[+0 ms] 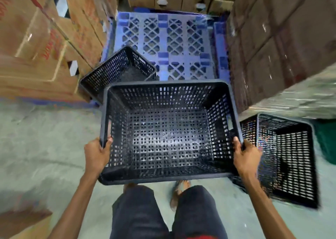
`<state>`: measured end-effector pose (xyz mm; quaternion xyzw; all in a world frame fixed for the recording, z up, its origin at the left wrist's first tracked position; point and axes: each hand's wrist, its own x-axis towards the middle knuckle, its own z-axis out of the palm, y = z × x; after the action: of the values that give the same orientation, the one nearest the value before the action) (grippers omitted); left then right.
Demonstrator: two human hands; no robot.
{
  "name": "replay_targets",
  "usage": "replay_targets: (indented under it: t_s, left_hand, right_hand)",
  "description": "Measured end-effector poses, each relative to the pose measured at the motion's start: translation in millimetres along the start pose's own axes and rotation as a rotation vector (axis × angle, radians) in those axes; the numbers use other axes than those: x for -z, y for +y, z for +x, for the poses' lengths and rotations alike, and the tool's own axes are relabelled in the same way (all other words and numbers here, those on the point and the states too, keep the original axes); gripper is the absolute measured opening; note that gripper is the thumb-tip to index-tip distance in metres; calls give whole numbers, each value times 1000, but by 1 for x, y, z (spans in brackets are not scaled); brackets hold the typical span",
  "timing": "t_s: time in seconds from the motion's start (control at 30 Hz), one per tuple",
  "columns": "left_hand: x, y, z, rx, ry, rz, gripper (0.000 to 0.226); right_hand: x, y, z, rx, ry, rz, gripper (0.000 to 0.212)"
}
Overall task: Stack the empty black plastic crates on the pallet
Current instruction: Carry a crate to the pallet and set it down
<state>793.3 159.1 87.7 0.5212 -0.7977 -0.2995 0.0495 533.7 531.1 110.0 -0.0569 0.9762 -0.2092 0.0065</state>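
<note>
Our left hand and right hand clamp the side rims of an empty black crate, held level above the floor; just ahead lies the blue pallet, one crate on its near-left corner; another crate on its side is at our right.

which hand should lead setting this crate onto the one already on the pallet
Left. The crate on the pallet sits ahead on the left, nearer the left hand. The right hand also grips the held crate.

Even indoor light; edges blurred and bowed.
</note>
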Motion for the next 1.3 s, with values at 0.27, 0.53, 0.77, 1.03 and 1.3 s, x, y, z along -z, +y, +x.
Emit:
replay_targets:
  t_s: [0.27, 0.53, 0.77, 1.03, 1.3]
  left_hand:
    - [-27, 0, -25, 60, -39, -2, 28]
    - [-40, -5, -10, 66, -24, 47, 31]
    - [-45, -9, 11, 48, -17, 69, 33]
    - [-38, 1, 6, -155, -38, 334, 78]
    - [-38, 6, 9, -320, -101, 502, 97]
  right_hand:
    - [-16, 22, -12, -61, -57, -65, 38]
    - [-33, 12, -11, -60, -41, -87, 39]
    - [-48, 14, -10, -73, -38, -51, 60]
    - [-43, 6, -15, 84, -217, -330, 92]
    - [-43, 8, 5, 409, -308, -474, 89]
